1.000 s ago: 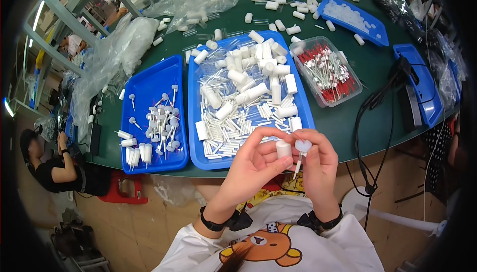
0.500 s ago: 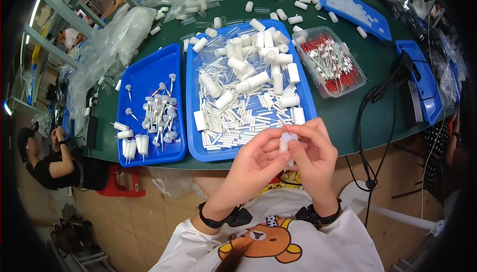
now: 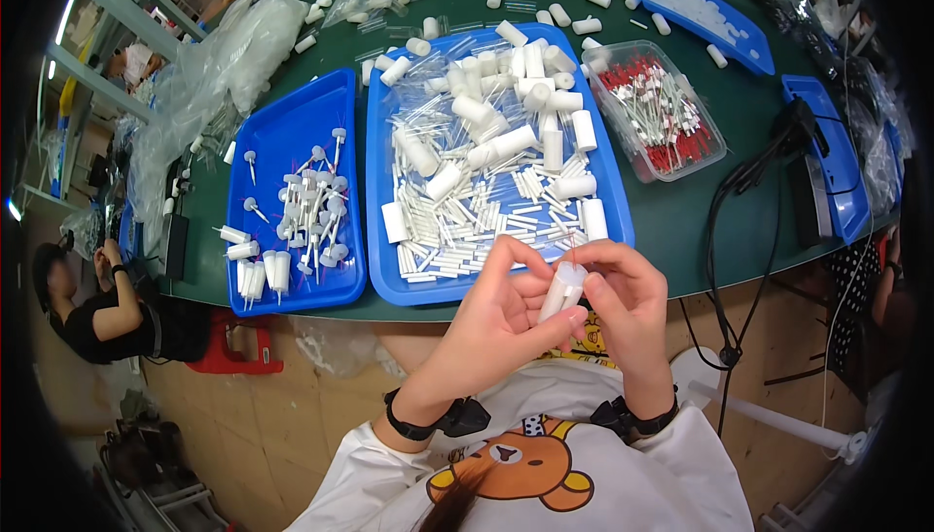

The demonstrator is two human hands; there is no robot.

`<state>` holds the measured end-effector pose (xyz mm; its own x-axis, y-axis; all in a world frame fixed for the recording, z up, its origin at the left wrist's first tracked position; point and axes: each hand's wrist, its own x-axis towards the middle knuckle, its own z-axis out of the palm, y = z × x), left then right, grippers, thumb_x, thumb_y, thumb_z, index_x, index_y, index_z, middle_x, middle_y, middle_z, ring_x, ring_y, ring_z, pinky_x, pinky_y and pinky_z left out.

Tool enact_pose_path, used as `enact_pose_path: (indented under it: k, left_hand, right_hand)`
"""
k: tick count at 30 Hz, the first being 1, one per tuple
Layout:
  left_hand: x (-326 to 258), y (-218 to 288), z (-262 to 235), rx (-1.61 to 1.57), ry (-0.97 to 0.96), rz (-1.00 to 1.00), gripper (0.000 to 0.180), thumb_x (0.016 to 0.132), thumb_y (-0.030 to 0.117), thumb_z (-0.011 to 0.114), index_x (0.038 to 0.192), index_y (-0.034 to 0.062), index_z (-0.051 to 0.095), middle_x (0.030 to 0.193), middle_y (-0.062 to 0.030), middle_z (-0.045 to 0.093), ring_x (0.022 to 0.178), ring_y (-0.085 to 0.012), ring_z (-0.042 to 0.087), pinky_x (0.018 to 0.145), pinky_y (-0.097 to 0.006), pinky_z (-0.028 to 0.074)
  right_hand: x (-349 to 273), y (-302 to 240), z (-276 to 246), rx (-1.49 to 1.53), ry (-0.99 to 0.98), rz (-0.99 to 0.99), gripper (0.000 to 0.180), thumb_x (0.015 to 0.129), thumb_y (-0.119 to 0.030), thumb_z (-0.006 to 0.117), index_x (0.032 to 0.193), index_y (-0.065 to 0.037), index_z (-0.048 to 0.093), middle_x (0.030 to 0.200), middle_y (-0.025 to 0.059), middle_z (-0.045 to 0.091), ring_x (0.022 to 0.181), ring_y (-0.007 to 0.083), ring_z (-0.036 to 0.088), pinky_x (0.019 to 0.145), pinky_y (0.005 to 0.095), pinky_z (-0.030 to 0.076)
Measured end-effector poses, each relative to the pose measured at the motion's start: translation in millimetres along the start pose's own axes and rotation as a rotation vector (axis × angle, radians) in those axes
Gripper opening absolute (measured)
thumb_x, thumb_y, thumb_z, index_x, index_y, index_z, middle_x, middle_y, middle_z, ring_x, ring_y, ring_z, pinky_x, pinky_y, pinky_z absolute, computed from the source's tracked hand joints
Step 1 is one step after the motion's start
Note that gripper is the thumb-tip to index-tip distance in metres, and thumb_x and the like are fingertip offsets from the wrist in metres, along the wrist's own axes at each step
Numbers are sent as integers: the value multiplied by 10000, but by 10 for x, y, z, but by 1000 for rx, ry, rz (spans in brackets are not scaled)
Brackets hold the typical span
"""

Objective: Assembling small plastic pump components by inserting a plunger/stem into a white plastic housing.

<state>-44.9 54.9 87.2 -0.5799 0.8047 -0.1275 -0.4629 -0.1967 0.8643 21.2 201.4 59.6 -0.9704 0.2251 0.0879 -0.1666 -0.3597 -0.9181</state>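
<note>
A white cylinder with a translucent cap stands tilted between my hands, just off the table's front edge. Thin reddish wires rise from its top. My left hand grips its body, thumb in front and fingers curled behind. Fingers of my right hand are bent round the cap end, with the thumb beside the rim. Just beyond my hands lies a blue tray of white cylinders, clear tubes and thin white rods. The undersides of both hands are hidden.
To the left, another blue tray holds capped stems and several white cylinders. A clear box of red-and-white wired parts stands right, near black cables. Loose cylinders and plastic bags lie farther back. A person sits at far left.
My right thumb has slid off the front of the cylinder to the cap's side, so more of the cylinder shows. The trays appear slightly higher in view.
</note>
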Motion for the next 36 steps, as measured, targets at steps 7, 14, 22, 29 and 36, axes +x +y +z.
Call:
enact_pose_path:
  k: [7, 14, 22, 29, 36]
  left_hand:
    - [-125, -24, -24, -85, -144, -40, 196, 962, 107, 461, 1083, -1, 349, 993, -157, 586, 830, -167, 604, 683, -283, 491]
    - [-6, 85, -335, 1311, 752, 324, 121, 865, 130, 584, 837, 13, 602, 736, -57, 587, 612, -148, 533, 553, -273, 416]
    - [83, 64, -532, 1802, 813, 274, 302, 776, 198, 690, 999, 56, 544, 866, -112, 551, 757, -286, 560, 628, -371, 453]
    - [-10, 79, -507, 1527, 800, 257, 273, 811, 74, 621, 1065, 25, 534, 909, -154, 600, 722, -256, 609, 633, -330, 480]
    - [-292, 131, -202, 915, 332, 311, 264, 769, -76, 570, 975, 11, 429, 973, -137, 629, 764, -105, 560, 714, -236, 444]
  right_hand:
    - [-138, -56, 8, -179, -129, -19, 311, 803, 60, 575, 1113, 68, 549, 1141, 160, 518, 985, 172, 547, 783, 265, 484]
    - [-267, 3, -119, -144, 153, -145, 210, 797, -50, 636, 983, 14, 563, 975, 102, 536, 874, 157, 533, 756, 271, 444]
    - [-307, 16, -95, -129, 151, -272, 251, 772, -93, 687, 971, -2, 563, 916, 94, 548, 804, 152, 558, 702, 258, 456]
    - [-311, -24, -57, -314, 156, -284, 358, 688, 77, 692, 1023, 25, 578, 997, 130, 578, 910, 203, 609, 786, 290, 504]
    - [-317, -24, -39, -369, 99, -346, 342, 708, 37, 698, 1028, 18, 579, 988, 143, 594, 915, 214, 597, 783, 305, 494]
